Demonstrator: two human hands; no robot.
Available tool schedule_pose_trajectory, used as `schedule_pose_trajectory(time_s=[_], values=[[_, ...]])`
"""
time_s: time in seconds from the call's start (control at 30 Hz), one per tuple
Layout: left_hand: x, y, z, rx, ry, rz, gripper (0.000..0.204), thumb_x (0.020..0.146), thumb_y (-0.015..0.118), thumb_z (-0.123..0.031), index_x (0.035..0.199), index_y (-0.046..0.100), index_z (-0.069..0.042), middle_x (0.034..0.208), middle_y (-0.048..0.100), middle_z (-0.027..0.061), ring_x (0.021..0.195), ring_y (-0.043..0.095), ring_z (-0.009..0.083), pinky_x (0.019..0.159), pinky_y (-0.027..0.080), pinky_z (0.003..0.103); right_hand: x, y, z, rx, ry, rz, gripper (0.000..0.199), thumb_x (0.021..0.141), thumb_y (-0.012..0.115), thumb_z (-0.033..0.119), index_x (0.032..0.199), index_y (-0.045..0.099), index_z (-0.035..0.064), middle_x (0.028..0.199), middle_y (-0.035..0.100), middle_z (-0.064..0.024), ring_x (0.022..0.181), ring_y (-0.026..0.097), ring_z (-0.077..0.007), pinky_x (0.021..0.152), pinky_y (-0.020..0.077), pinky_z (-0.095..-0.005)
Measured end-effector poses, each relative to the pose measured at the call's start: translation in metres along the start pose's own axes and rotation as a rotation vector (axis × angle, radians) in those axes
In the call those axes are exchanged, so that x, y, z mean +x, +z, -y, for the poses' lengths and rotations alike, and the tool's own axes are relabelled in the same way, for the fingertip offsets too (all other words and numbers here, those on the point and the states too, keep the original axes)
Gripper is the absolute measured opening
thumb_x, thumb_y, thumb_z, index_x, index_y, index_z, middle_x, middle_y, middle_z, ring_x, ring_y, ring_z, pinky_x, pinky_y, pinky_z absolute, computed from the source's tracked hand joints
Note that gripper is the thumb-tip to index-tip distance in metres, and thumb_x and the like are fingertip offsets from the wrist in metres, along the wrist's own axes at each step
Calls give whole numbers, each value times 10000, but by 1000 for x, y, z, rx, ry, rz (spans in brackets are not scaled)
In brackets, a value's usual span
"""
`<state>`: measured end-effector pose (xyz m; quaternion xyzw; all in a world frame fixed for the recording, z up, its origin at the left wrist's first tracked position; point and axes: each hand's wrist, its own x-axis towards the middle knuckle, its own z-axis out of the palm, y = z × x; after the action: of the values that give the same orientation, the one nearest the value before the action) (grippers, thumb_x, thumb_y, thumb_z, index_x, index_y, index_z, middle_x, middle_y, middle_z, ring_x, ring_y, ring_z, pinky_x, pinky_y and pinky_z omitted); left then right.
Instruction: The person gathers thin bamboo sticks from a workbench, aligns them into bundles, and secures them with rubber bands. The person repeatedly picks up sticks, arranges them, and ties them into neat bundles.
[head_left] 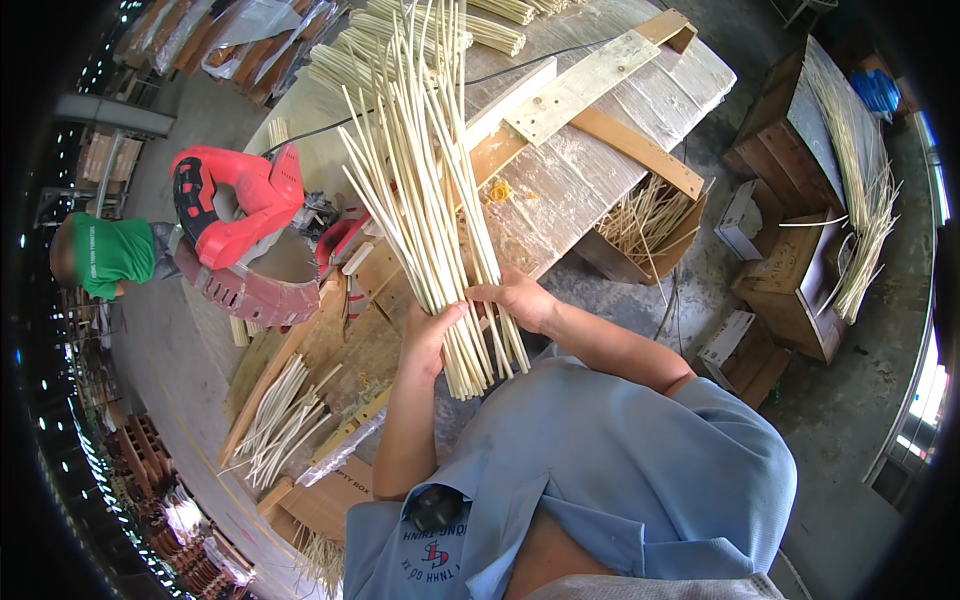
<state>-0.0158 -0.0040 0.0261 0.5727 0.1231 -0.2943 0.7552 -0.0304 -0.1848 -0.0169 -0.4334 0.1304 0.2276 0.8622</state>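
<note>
A large bundle of pale, thin rattan sticks (425,230) stands up in front of my chest, its lower ends roughly level and its far ends fanned out. My left hand (426,338) is closed around the bundle's left side near the lower ends. On the right, my right hand (517,299) grips a few sticks that lean slightly apart from the rest, with thumb and fingers near my left thumb. The sticks hide parts of the fingers on both hands.
A red miter saw (240,205) stands at the left of the worktable (690,85). Wooden boards (585,88) lie across the table, more stick bundles (350,65) at its far end. Short sticks (285,425) lie lower left. Boxes (790,290) stand right. A person in green (110,255) is far left.
</note>
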Motion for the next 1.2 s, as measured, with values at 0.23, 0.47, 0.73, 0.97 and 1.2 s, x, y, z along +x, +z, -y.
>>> schedule_pose_trajectory(time_s=[0.23,0.47,0.73,0.97,1.2], values=[[-2,-3,-1,18,-47,-13,389,857,694,-29,1226,595,44,1058,693,133,886,712,228,781,621,373,-1,-6,3,118,91,52,267,919,752,141,1065,571,11,798,619,-63,662,597,-145,549,479,-292],[3,-1,2,37,-13,-7,389,856,677,-21,1232,597,41,1039,697,134,861,717,225,760,623,373,-5,9,11,70,62,0,170,904,743,108,981,643,-6,762,644,-75,610,611,-164,508,465,-294],[2,-10,4,64,-74,49,380,883,649,-50,1241,575,56,1039,700,177,878,717,268,808,613,389,-7,4,11,163,85,1,145,879,713,73,953,658,-38,757,654,-91,619,639,-191,553,529,-319],[1,6,-2,-14,19,108,407,874,637,-45,1257,570,74,1001,703,172,891,712,270,836,601,391,6,6,2,48,20,38,210,863,773,75,990,656,-45,741,655,-104,558,586,-163,502,461,-308],[2,-8,2,100,-23,-51,431,870,658,-39,1276,562,69,1100,678,164,898,711,265,819,597,387,-4,11,10,207,34,-87,207,861,677,101,995,633,-52,722,636,-114,597,605,-200,543,478,-315]])
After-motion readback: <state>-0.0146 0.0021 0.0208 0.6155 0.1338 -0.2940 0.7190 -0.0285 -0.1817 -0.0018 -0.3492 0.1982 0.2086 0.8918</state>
